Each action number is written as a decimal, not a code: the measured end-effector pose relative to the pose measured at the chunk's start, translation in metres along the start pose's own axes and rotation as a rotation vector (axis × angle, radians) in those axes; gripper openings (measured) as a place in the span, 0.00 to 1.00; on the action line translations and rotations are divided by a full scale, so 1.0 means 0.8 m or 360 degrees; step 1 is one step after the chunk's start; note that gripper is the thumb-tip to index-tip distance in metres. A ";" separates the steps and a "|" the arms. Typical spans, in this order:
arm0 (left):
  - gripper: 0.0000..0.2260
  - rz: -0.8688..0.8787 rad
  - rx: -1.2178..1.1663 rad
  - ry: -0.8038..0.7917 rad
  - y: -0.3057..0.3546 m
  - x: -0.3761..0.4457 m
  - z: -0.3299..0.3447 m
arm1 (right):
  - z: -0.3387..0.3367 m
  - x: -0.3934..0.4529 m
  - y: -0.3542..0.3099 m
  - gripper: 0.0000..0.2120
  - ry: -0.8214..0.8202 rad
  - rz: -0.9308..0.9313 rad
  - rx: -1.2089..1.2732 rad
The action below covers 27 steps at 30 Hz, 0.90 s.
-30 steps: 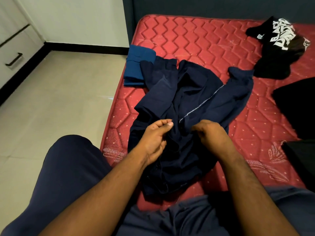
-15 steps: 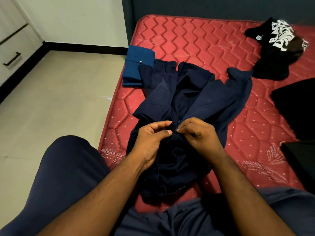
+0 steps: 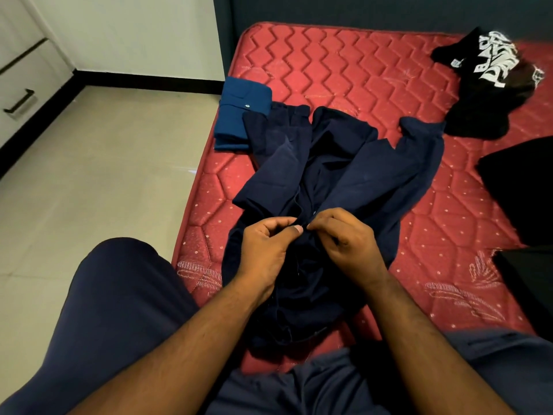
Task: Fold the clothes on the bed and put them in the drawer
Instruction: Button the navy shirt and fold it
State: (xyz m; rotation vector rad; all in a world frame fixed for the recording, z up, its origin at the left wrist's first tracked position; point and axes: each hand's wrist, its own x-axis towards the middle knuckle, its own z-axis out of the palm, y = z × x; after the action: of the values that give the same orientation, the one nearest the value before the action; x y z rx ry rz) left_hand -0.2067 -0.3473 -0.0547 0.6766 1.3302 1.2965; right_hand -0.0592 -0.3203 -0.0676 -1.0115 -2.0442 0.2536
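A navy button-up shirt lies spread and rumpled on the red mattress, collar end toward me. My left hand and my right hand meet at its front placket, each pinching an edge of the cloth near a small button. A folded blue shirt lies at the mattress's left edge, just beyond the navy one. A crumpled black T-shirt with white lettering sits at the far right.
More black clothing lies along the right edge of the bed. White drawers with a black handle stand at the far left, across a pale tiled floor. My knee in navy trousers fills the lower left.
My right hand slid left to meet my left hand at the shirt's placket. The right front panel has been drawn over the middle, hiding the white-stitched seam.
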 end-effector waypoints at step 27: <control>0.14 -0.0375 -0.0547 -0.0123 -0.017 0.000 -0.010 | 0.007 -0.004 0.002 0.05 -0.0147 0.0446 0.0540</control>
State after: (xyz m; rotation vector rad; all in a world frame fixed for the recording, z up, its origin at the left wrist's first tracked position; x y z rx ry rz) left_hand -0.2105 -0.3530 -0.0693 0.3175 1.0549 1.2524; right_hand -0.0613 -0.3208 -0.0736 -1.0815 -1.8517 0.7787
